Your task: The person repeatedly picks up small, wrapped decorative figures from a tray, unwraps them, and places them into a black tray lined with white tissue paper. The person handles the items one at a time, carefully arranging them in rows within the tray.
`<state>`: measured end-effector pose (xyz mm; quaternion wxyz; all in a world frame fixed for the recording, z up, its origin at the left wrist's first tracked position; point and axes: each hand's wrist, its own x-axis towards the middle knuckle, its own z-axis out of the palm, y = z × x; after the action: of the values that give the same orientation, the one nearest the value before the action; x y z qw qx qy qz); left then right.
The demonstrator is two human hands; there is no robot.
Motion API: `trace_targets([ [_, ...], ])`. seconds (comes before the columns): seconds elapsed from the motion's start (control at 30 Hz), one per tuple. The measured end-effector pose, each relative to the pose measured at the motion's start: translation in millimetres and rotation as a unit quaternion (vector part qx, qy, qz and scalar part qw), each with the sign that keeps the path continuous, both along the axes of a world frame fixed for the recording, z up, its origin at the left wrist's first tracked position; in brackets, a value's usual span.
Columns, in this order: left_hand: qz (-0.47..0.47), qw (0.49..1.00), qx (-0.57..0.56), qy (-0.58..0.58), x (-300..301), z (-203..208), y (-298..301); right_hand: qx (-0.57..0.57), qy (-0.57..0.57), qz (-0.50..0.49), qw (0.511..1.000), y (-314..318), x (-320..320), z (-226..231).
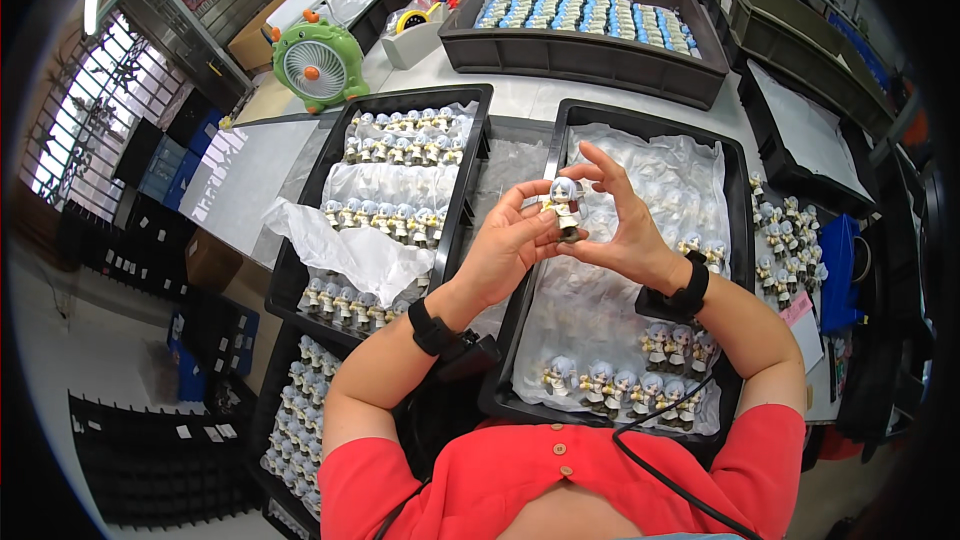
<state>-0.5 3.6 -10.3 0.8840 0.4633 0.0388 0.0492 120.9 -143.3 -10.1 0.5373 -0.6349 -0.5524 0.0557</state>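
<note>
From my end I see a small figurine with pale blue hair, white clothing and a reddish-brown patch at its side, roughly upright, facing my camera. It is held between the left hand and curved right hand, near the black plastic tray's left edge.

I can make out no readable words or numbers anywhere. The white labels on the black rack low on my left are too small for me to read, and the pink slip on my right shows me no legible writing.
</note>
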Motion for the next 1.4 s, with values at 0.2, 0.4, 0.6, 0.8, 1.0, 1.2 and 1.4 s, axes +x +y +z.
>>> trace_targets([
  [0.2, 0.007, 0.998, 0.048, 0.029, 1, -5, -1, 0.052, -0.085, 0.011, 0.995, 2, 1, 2],
  [0.4, 0.014, 0.988, 0.152, -0.019, 1, 1, -7, 0.077, -0.213, 0.002, 0.974, 4, 0, 3],
  [0.6, 0.017, 0.975, 0.219, 0.011, -3, -1, -7, 0.071, -0.245, 0.012, 0.967, 6, -4, -11],
  [0.8, 0.015, 0.984, 0.171, -0.051, -2, 3, -10, 0.083, -0.186, 0.006, 0.979, 7, -2, -14],
  [1.0, -0.018, 0.994, 0.099, -0.040, -1, 3, -4, 0.056, -0.213, -0.012, 0.975, 7, -1, -6],
  [1.2, -0.079, 0.996, -0.023, -0.017, 2, 3, 2, 0.001, -0.097, 0.016, 0.995, 4, -5, -9],
  [1.4, -0.093, 0.994, -0.055, -0.013, 5, -4, 4, -0.004, -0.020, 0.043, 0.999, 6, -1, -14],
])
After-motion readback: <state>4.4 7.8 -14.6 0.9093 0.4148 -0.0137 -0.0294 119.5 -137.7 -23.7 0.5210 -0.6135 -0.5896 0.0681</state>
